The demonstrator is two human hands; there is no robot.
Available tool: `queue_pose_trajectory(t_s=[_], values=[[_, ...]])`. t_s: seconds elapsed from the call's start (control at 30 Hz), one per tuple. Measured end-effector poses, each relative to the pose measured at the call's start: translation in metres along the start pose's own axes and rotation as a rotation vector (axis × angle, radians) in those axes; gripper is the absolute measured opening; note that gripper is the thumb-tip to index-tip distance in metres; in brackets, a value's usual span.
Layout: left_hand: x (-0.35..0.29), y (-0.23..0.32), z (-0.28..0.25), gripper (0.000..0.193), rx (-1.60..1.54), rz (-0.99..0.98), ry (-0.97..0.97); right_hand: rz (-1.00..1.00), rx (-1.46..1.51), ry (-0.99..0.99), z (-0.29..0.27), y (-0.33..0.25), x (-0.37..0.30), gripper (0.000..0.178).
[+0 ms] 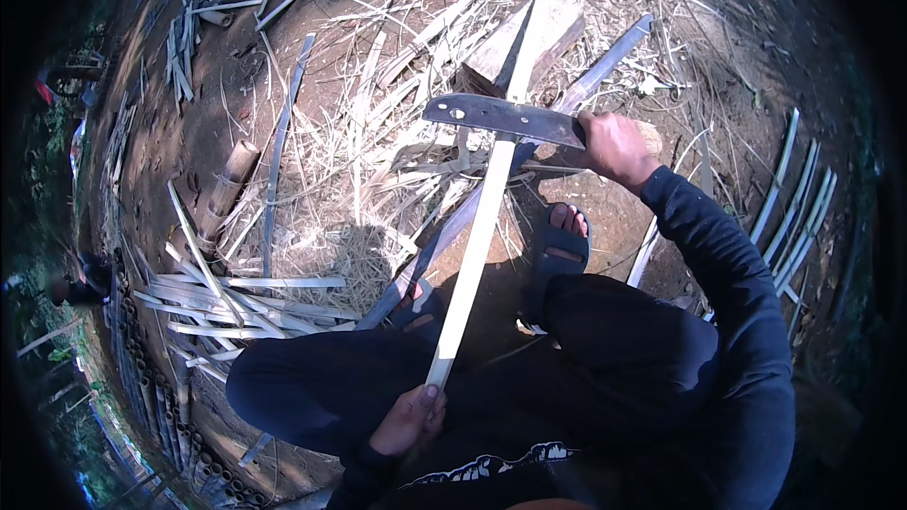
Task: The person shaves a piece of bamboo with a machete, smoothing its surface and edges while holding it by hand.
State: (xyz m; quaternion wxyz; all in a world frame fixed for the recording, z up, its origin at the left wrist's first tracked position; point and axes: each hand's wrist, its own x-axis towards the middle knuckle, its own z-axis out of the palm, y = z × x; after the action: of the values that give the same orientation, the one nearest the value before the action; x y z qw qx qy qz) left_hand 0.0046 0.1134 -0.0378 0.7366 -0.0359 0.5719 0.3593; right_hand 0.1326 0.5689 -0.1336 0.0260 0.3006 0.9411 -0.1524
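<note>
My left hand (413, 417) is closed around the near end of a long pale bamboo strip (474, 260), close to my lap. The strip slants away from me, and its far end lies over a wooden block (556, 36) on the ground. In my right hand (616, 149) is the handle of a machete (505, 119). Its broad dark blade, with small holes near the tip, points left and crosses over the strip. Whether the edge touches or bites into the strip, I cannot tell.
Thin shavings (326, 179) litter the ground ahead. A pile of split strips (250, 307) lies left of my knee, near a short bamboo section (230, 187). More strips (803, 212) lie at the right. A dark bamboo slat (605, 64) runs beneath the work, between my sandalled feet (565, 238).
</note>
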Motion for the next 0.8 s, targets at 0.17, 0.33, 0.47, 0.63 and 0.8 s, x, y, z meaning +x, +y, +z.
queue_pose_trajectory(t_s=[0.17,0.33,0.47,0.63,0.8], values=[[0.011,-0.013,-0.008,0.044,-0.020,0.018,-0.002,-0.399,0.021,-0.007,0.018,-0.053,-0.024,0.022],[0.012,0.009,0.007,0.042,-0.042,-0.005,-0.010,0.025,-0.004,-0.018,-0.001,0.007,0.014,0.023],[0.019,-0.001,-0.004,0.041,-0.112,-0.018,-0.049,-0.258,-0.057,-0.042,0.016,-0.044,-0.002,0.018],[0.007,-0.005,-0.001,0.040,-0.113,-0.028,-0.012,0.068,-0.095,-0.035,0.012,0.022,0.031,0.020],[0.010,0.004,-0.008,0.039,-0.135,-0.007,-0.064,-0.218,-0.073,-0.037,0.018,-0.038,0.016,0.024]])
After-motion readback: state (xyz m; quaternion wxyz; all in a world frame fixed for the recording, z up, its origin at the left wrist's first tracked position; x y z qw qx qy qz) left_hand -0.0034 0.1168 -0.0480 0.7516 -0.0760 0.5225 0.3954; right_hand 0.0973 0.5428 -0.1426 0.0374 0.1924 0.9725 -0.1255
